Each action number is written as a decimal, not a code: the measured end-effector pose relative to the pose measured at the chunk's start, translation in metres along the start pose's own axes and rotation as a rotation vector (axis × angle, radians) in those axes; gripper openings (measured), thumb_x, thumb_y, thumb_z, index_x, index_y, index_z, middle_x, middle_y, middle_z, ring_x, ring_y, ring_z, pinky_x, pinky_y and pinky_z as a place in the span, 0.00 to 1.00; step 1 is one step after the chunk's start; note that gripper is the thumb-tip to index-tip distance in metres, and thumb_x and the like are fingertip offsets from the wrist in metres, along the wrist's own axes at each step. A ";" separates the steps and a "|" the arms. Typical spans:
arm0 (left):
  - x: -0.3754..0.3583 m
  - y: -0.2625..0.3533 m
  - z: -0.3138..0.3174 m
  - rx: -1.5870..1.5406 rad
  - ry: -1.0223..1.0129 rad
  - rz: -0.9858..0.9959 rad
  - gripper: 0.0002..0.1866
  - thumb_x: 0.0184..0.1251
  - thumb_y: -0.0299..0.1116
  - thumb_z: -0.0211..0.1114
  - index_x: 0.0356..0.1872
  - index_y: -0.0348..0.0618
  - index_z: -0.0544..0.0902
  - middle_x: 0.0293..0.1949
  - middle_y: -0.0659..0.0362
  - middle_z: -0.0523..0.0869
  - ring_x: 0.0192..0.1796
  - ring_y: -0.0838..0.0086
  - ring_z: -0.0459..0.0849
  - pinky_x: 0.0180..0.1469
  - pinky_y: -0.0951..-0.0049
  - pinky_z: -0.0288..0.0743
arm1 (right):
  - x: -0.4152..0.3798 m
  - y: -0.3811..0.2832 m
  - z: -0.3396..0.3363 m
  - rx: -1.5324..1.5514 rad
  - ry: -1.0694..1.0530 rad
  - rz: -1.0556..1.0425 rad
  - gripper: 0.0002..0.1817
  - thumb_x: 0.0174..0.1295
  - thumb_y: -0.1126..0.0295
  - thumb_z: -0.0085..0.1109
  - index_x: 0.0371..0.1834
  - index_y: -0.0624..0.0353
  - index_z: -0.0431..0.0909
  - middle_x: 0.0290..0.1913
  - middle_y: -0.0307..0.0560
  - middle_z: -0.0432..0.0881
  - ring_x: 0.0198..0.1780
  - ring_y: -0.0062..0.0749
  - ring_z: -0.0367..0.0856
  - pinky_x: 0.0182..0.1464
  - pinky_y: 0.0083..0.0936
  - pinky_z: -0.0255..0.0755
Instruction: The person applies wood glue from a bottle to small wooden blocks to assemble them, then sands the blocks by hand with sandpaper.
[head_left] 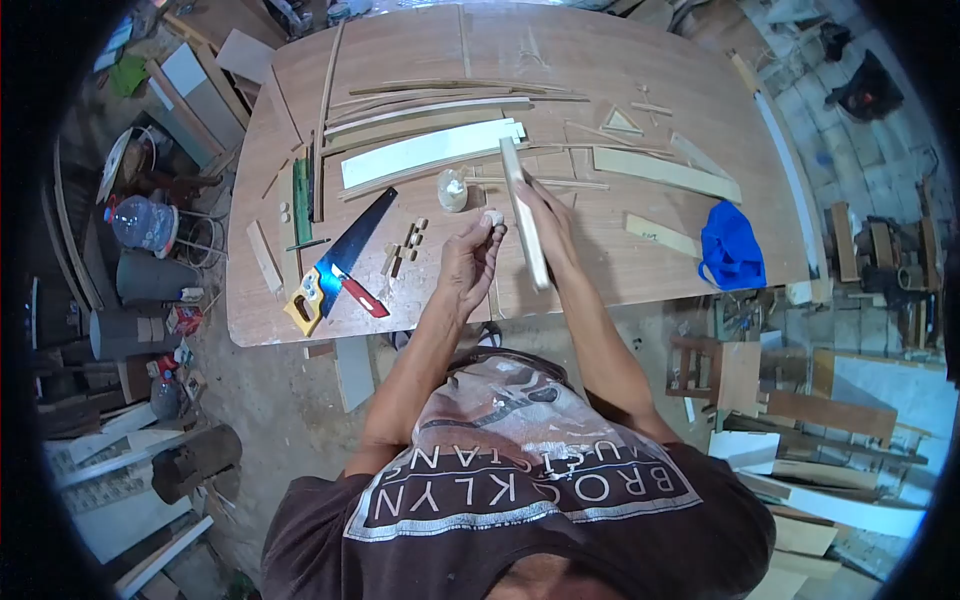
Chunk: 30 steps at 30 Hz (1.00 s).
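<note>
My left hand (468, 262) is closed, with a small pale piece (492, 217) pinched at its fingertips. My right hand (549, 222) grips a long narrow wooden board (527, 225), which stands on edge over the table (400, 310) and points away from me. The pale piece is just left of the board, with a small gap between them. Up and left of my left hand is a clear jar (453, 190) with white stuff inside. Several short wooden pieces (407, 246) lie further left, beside a handsaw (350, 240).
A red-handled tool (364, 297) lies by the saw. White-faced strips (430, 153) and thin wooden strips cross the table's far half. A blue cloth bag (733, 247) sits at the right edge, near a pale board (663, 235). A bottle (142, 222) stands off the table at left.
</note>
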<state>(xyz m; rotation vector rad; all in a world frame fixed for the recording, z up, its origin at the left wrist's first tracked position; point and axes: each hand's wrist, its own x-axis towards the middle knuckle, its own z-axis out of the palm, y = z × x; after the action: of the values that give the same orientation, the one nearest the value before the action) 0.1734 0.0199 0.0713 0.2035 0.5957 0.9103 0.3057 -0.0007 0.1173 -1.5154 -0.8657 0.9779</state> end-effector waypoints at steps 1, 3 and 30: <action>-0.002 0.001 0.000 -0.011 0.005 0.009 0.12 0.67 0.25 0.60 0.48 0.29 0.77 0.37 0.57 0.83 0.35 0.79 0.82 0.42 0.86 0.79 | -0.015 -0.002 -0.003 0.021 -0.056 -0.041 0.32 0.62 0.55 0.58 0.66 0.60 0.67 0.53 0.54 0.80 0.51 0.30 0.77 0.55 0.24 0.69; -0.004 0.005 0.001 0.064 -0.023 0.022 0.13 0.66 0.25 0.60 0.49 0.28 0.77 0.38 0.56 0.83 0.36 0.78 0.82 0.42 0.85 0.79 | -0.029 -0.001 0.001 -0.001 -0.112 -0.122 0.33 0.61 0.56 0.59 0.66 0.63 0.66 0.60 0.55 0.76 0.57 0.29 0.75 0.58 0.22 0.66; -0.003 0.006 -0.014 0.172 0.002 0.135 0.11 0.63 0.20 0.62 0.46 0.32 0.80 0.40 0.56 0.85 0.38 0.77 0.83 0.44 0.81 0.79 | 0.027 0.045 0.021 -0.285 0.022 -0.180 0.34 0.58 0.55 0.62 0.66 0.60 0.67 0.62 0.61 0.72 0.58 0.37 0.74 0.57 0.30 0.68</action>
<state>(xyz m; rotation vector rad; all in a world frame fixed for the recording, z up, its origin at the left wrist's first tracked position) 0.1605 0.0201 0.0635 0.4016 0.6683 0.9898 0.2974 0.0249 0.0672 -1.6490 -1.1417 0.7274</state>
